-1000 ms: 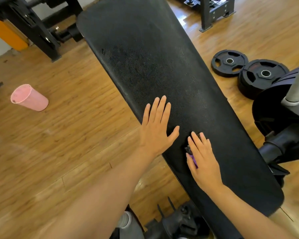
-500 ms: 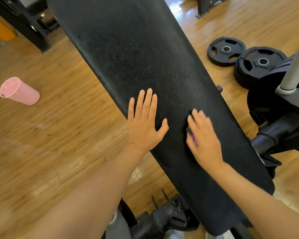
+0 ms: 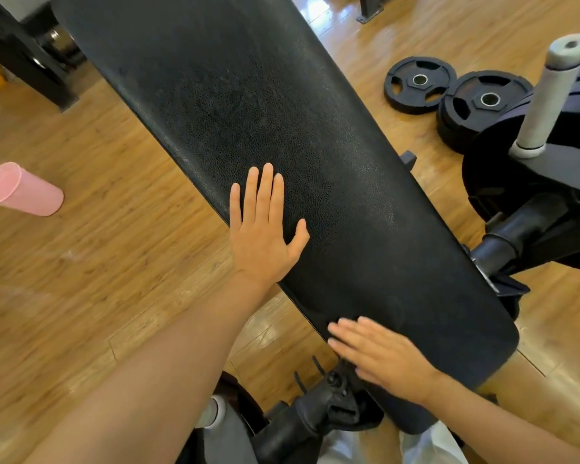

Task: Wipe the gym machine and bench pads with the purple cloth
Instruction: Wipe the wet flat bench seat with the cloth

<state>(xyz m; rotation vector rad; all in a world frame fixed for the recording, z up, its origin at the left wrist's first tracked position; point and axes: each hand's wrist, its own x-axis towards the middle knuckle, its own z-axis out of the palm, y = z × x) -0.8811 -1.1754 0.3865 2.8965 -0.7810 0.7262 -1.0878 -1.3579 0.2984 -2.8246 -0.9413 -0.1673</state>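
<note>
While the long black bench pad [image 3: 282, 135] runs bare toward the far end, the left hand [image 3: 265, 236] lies flat at its left edge, fingers straight. Near the close end, the right hand [image 3: 379, 356] presses flat, blurred; the purple cloth is hidden.

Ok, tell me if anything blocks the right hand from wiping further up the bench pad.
Nothing visible does. The right hand lies flat at the near end of the bench pad; the left hand rests flat near the left edge, leaving the middle and right bare.
</note>
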